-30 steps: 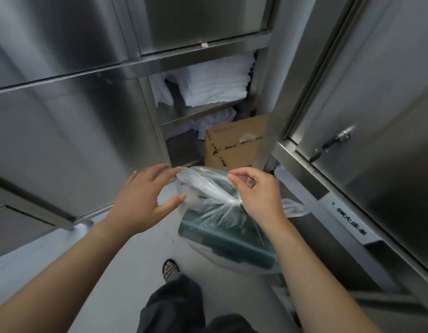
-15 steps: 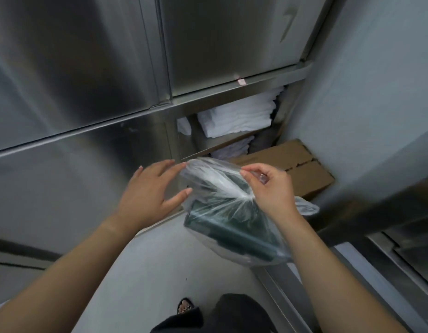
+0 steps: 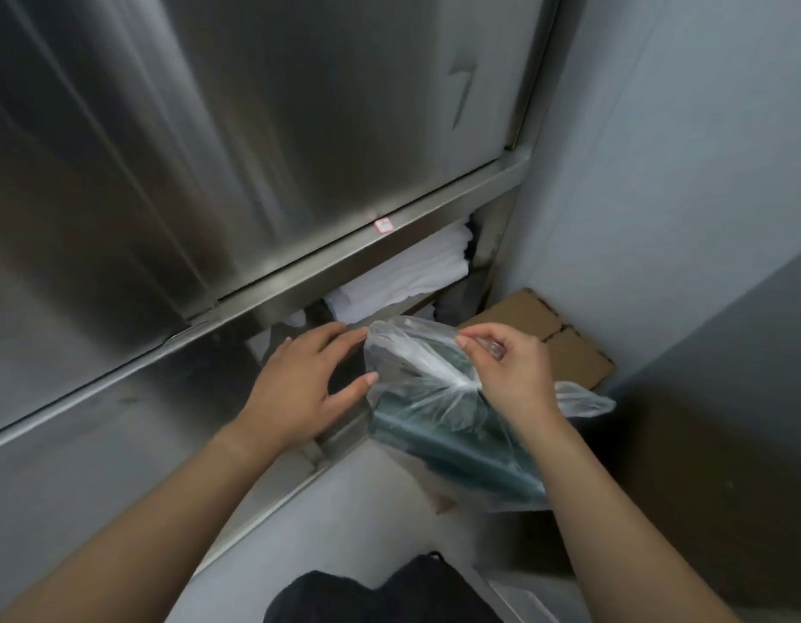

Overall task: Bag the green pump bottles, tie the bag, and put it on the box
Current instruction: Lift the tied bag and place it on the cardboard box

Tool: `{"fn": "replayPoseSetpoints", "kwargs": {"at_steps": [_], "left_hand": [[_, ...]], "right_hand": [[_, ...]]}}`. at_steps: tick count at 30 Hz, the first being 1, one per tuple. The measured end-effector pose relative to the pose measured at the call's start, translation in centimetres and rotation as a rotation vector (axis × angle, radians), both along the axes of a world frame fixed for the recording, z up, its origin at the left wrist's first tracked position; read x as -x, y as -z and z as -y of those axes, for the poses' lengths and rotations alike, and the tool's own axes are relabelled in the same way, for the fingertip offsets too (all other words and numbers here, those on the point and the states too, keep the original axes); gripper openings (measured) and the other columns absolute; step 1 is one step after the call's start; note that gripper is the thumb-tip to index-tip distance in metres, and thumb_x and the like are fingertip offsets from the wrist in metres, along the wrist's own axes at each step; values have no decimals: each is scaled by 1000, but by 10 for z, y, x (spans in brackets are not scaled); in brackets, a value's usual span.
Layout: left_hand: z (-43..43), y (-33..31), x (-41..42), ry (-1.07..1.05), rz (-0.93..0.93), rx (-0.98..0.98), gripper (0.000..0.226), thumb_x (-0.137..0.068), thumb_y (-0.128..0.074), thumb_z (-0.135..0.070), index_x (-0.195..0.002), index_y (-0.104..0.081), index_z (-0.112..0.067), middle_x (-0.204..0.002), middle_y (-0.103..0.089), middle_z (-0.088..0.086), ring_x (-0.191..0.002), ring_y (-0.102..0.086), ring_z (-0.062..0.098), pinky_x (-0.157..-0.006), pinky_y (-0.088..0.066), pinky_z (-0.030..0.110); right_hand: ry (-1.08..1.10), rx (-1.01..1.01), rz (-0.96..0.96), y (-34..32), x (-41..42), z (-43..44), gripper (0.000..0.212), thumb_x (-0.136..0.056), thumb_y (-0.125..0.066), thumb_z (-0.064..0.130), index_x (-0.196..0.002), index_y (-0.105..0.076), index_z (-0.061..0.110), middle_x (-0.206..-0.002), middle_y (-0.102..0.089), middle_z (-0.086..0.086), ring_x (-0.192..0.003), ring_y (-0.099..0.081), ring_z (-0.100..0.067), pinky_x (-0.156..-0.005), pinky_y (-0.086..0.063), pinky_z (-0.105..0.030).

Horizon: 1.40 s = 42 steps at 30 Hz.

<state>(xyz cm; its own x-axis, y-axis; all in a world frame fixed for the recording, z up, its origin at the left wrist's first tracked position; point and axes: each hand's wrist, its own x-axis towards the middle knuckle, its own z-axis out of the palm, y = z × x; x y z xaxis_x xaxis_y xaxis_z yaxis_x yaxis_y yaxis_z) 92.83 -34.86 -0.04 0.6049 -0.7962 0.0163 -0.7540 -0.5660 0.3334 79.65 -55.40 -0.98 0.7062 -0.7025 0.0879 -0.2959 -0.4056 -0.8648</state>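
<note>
A clear plastic bag [image 3: 407, 366] holds dark green pump bottles [image 3: 439, 436] and hangs in the air in front of me. My right hand [image 3: 513, 375] pinches the gathered neck of the bag. My left hand [image 3: 304, 379] is beside the bag's left side, fingers straight, with fingertips touching the plastic. A brown cardboard box [image 3: 569, 353] lies on the floor just behind the bag, partly hidden by my right hand.
Stainless steel cabinet doors [image 3: 210, 150] fill the left and top. A shelf below them holds folded white towels [image 3: 412, 272]. A grey wall [image 3: 682, 173] closes the right side. My dark trousers [image 3: 380, 595] show at the bottom over a grey floor.
The view has swung closer to the box and further right. The bag and both hands keep the same hold and have moved nearer the box.
</note>
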Motion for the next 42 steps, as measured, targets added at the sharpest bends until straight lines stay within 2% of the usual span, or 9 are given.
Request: {"fn": "replayPoseSetpoints", "kwargs": {"at_steps": [6,10,13,18,22,26,29,35,42], "left_hand": [[66,11,-39,115,-38,8,71,-79,-24,-70,-139,-34,-32,-145,-40,1,-131,-39,19,-107,-35,43],[123,27,-71,238,-92,14,68,-81,-27,-70,-138,-37,-33,-143,-43,0,-131,-39,18,-107,-35,40],[175,40,-90,366,-144,31,68,-82,-30,-69,-138,-37,-32,-142,-44,1,-130,-39,18,-107,-36,42],[252,54,-106,472,-258,52,67,-81,-27,-69,-140,-32,-36,-146,-38,-1,-135,-33,16,-109,-33,44],[303,74,-110,492,-335,63,69,-80,-28,-68,-138,-35,-33,-146,-38,-1,-135,-33,17,-108,-34,45],[349,94,-107,478,-427,76,68,-81,-27,-69,-138,-36,-33,-146,-38,-3,-134,-34,15,-107,-36,42],[384,111,-108,514,-384,62,66,-82,-27,-69,-138,-35,-34,-145,-38,-3,-133,-34,16,-106,-37,43],[432,167,-116,526,-318,-2,69,-82,-26,-70,-138,-36,-30,-146,-38,1,-134,-34,19,-107,-35,46],[467,235,-118,501,-316,-42,64,-83,-30,-66,-137,-36,-33,-144,-39,0,-132,-35,20,-106,-35,39]], "right_hand": [[149,-97,17,13,-20,45,4,-81,-69,25,-81,-72,27,-77,-68,16,-74,-60,7,-63,-41,-2],[267,-99,-13,21,-31,76,4,-82,-68,22,-83,-72,22,-76,-65,17,-72,-56,15,-64,-38,1],[395,-50,-75,24,-33,101,8,-82,-68,24,-86,-74,20,-79,-66,14,-73,-57,9,-65,-38,1],[569,-27,-130,28,-38,145,11,-82,-68,24,-89,-74,17,-89,-72,3,-84,-62,-7,-77,-49,-20],[671,6,-148,47,-40,185,11,-82,-69,24,-88,-74,17,-87,-73,4,-83,-63,-5,-74,-44,-8],[718,24,-144,70,-36,225,10,-81,-69,23,-87,-74,17,-87,-73,2,-82,-65,-8,-77,-47,-15],[713,-17,-125,93,-38,255,10,-81,-69,23,-87,-74,18,-88,-72,2,-83,-65,-8,-79,-50,-19],[682,-3,-128,152,-38,305,9,-81,-70,20,-86,-74,15,-87,-72,-1,-78,-61,-5,-70,-39,1],[633,-13,-149,224,-37,348,9,-81,-70,19,-87,-74,14,-85,-66,4,-77,-53,4,-67,-35,3]]}}
